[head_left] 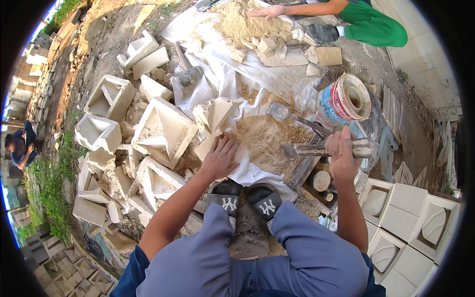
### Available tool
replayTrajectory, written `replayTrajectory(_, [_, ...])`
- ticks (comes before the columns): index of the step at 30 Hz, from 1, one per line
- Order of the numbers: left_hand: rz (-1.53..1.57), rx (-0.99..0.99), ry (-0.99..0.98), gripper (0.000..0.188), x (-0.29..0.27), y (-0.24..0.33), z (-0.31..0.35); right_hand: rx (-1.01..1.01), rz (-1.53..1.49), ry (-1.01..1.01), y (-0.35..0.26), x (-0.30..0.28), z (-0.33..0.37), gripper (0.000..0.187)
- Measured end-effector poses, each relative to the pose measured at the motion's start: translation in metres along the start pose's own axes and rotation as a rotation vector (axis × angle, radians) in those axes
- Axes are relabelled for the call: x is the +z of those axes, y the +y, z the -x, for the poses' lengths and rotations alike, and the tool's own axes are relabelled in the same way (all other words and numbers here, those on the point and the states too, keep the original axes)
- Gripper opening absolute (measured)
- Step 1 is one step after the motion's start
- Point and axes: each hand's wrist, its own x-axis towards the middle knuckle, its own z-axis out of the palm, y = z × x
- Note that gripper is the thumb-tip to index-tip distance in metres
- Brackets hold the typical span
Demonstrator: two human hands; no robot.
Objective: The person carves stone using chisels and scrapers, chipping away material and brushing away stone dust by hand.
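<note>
My left hand [221,157] lies flat, fingers stretched out, against a broken cream-coloured block piece [215,116] at the edge of a white cloth sheet [247,174]. My right hand [341,154] is wrapped round a worn hammer [316,149], held level over the right side of the sandy rubble [264,143]. A second hammer [279,111] with a dark handle lies just beyond it. To the left of my left hand sits a large hollow cream block [165,131] with broken edges.
Broken hollow blocks [110,96] pile up at left. A paint bucket [344,99] stands at right, above stacked square blocks [391,252]. Beyond, a co-worker's hand [267,12] touches a crumbled heap [237,22]. A sledgehammer [189,75] lies on the sheet. Another person [22,144] sits far left.
</note>
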Motion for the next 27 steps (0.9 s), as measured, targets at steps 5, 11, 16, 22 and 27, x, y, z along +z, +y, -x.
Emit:
replayTrajectory(5, [0.015, 0.023, 0.042, 0.088, -0.004, 0.007, -0.008, -0.091, 0.041, 0.032, -0.003, -0.007, 0.008, 0.039])
replayTrajectory(11, [0.024, 0.063, 0.137, 0.091, -0.035, 0.022, -0.015, 0.006, -0.005, -0.085, -0.013, -0.002, -0.001, 0.041])
replayTrajectory(16, [-0.026, 0.083, 0.174, 0.093, -0.046, 0.038, -0.029, -0.033, -0.028, -0.066, 0.007, -0.02, 0.008, 0.04])
replayTrajectory(22, [-0.056, 0.092, 0.191, 0.095, -0.052, 0.04, -0.039, -0.013, -0.062, -0.049, -0.022, -0.013, 0.019, 0.044])
replayTrajectory(27, [-0.043, 0.101, 0.188, 0.098, -0.049, 0.038, -0.044, 0.091, 0.093, -0.075, 0.006, -0.01, 0.024, 0.041])
